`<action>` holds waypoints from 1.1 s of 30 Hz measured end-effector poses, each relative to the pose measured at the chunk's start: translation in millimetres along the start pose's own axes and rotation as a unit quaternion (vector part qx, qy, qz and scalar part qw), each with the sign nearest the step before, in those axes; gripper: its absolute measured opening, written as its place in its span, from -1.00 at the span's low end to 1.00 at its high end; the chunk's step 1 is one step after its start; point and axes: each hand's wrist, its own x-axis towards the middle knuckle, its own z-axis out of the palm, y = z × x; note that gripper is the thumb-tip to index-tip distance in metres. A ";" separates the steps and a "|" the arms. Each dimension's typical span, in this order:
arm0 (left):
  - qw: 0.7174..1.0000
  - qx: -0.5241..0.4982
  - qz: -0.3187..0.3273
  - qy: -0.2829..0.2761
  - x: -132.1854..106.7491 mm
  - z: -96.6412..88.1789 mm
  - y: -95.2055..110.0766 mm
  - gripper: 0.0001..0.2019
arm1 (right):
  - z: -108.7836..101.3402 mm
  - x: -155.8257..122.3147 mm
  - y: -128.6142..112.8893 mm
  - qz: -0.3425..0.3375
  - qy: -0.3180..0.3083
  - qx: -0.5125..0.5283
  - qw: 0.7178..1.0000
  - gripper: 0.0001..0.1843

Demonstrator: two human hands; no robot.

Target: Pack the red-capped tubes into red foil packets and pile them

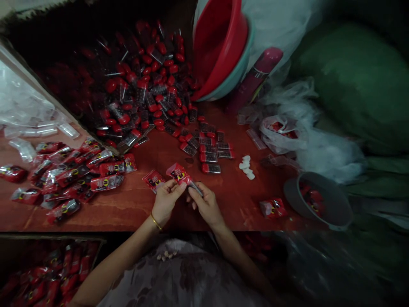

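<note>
Above the table's front edge, my left hand (pixel 166 198) pinches a small red printed packet (pixel 179 172). My right hand (pixel 207 204) grips a small dark-filled clear box (pixel 195 186) at the packet's near end. Whether the box is partly inside the packet I cannot tell. Flat on the table, beside my left fingers, lies another red packet (pixel 154 179). Beyond my hands several clear boxes with red caps (pixel 209 157) lie in short rows. White tablet-like pieces (pixel 246 167) are loosely grouped to their right.
A tipped carton (pixel 57 102) spills red-capped boxes (pixel 150 85) at the back. Filled packets (pixel 70 175) are heaped left. Red and teal basins (pixel 220 51), a magenta spray can (pixel 252 79), plastic bags (pixel 281 132) and a grey tub (pixel 319 200) stand right. Below left is another carton (pixel 51 237).
</note>
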 end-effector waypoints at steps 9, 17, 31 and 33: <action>0.996 0.084 0.007 -0.008 5.5 -7.6 2.6 -0.68 | 10.2 -1.1 12.3 -0.095 0.037 -0.168 0.981 -0.75; 0.908 0.401 0.059 -0.105 6.7 -16.5 4.5 -0.81 | -17.4 23.6 -31.7 -0.402 0.046 -0.433 0.805 -0.85; 0.997 -0.039 -0.050 -0.037 9.3 -6.6 23.7 -0.70 | -8.3 1.4 -4.3 -0.079 -0.028 -0.149 0.985 -0.71; 0.997 -0.062 -0.036 -0.021 9.2 -3.3 21.2 -0.71 | -2.3 -3.0 0.0 -0.031 -0.058 -0.115 0.991 -0.72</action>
